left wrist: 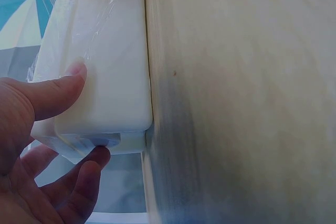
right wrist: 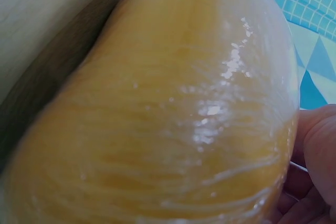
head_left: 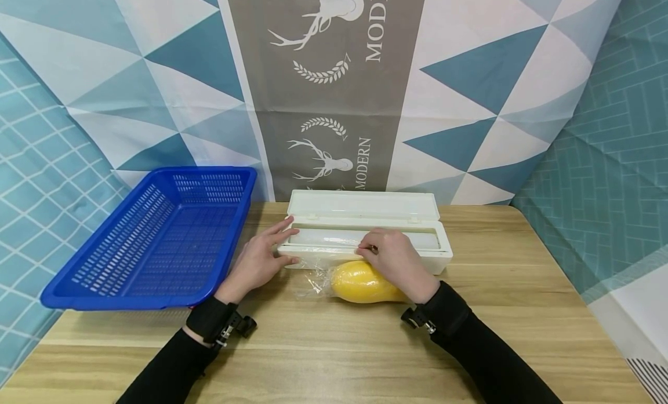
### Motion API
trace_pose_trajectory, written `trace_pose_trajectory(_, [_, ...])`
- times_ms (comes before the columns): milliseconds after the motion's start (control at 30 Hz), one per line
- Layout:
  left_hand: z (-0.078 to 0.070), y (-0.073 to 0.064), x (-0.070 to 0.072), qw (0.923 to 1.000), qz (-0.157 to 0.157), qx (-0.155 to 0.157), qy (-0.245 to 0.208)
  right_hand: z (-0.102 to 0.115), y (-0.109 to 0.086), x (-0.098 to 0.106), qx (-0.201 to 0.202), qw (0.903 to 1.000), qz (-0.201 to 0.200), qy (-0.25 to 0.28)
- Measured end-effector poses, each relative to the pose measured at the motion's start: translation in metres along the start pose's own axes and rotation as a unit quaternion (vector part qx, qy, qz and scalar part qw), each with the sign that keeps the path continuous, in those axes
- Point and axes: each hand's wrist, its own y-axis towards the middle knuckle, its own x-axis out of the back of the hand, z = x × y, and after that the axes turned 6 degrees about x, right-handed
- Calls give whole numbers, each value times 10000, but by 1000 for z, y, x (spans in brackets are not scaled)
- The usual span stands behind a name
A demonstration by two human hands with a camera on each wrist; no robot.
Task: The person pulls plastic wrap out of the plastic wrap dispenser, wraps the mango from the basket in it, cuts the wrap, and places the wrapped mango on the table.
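A white cling film dispenser (head_left: 440, 265) stands with its lid up, a roll lying inside. My left hand (head_left: 258, 259) holds its left end; in the left wrist view the thumb (left wrist: 60, 95) presses the front face and the fingers bend round the end. At the front edge, near the middle, my right hand (head_left: 394, 256) pinches what looks like the cling film; its fingertips are partly hidden. Below that hand lies a large yellow fruit (head_left: 355, 282), smooth and long, wrapped in shiny film. Loose cling film (head_left: 315, 279) bunches at its left end. Up close, the fruit (right wrist: 157, 103) fills the right wrist view.
A blue plastic basket (head_left: 235, 230) with slotted walls stands on the left, close to my left forearm. The wooden table (head_left: 334, 357) reaches back to a patterned wall covering (head_left: 334, 102) just behind the dispenser's raised lid (head_left: 365, 204).
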Motion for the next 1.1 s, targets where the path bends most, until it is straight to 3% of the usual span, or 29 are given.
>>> trace_pose_trajectory(1100, [0, 0, 1, 10000, 12, -31, 18, -8, -12, 4, -35, 9999, -109, -41])
